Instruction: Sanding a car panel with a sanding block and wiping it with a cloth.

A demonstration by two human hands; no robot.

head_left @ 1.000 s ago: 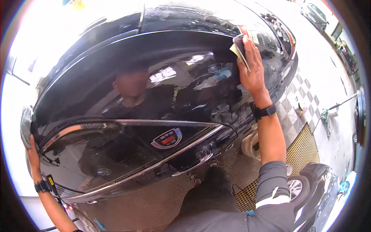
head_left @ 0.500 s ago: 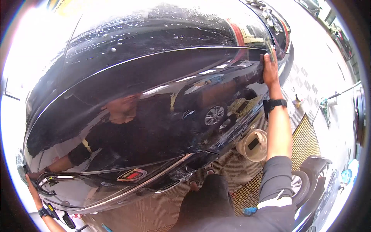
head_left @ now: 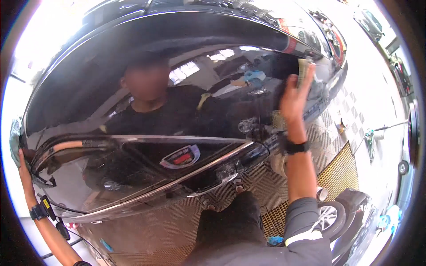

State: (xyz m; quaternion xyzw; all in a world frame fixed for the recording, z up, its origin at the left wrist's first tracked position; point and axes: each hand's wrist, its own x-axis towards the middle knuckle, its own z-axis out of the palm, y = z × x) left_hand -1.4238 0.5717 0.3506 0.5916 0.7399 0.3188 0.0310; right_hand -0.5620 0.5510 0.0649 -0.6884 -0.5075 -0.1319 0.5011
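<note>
A glossy black car [head_left: 213, 95] fills the middle, its dark panel mirroring my upper body. My right hand [head_left: 294, 99], somewhat blurred, is at the panel's right end. Its thumb and fingers close on a flat, pale yellow-green piece [head_left: 302, 71], whose kind I cannot make out. At the far left, my left hand [head_left: 25, 175] reaches along the car's edge with fingers stretched out. Its fingertips meet a frosted grey patch [head_left: 15, 133], too washed out to name. A shield-shaped sticker [head_left: 179, 156] shows on the dark side glass nearest me.
A pale bucket [head_left: 278, 165] stands partly hidden behind my right wrist. Yellow grating [head_left: 338, 166] lies in the patterned floor. A wheel [head_left: 330, 217] of another vehicle is at the lower right. Blue scraps [head_left: 275, 240] lie on the floor near my legs.
The view has shifted, so the car's side glass sits higher. My right hand has come left and nearer along the panel with the pale piece. My left hand appears higher, still at the edge.
</note>
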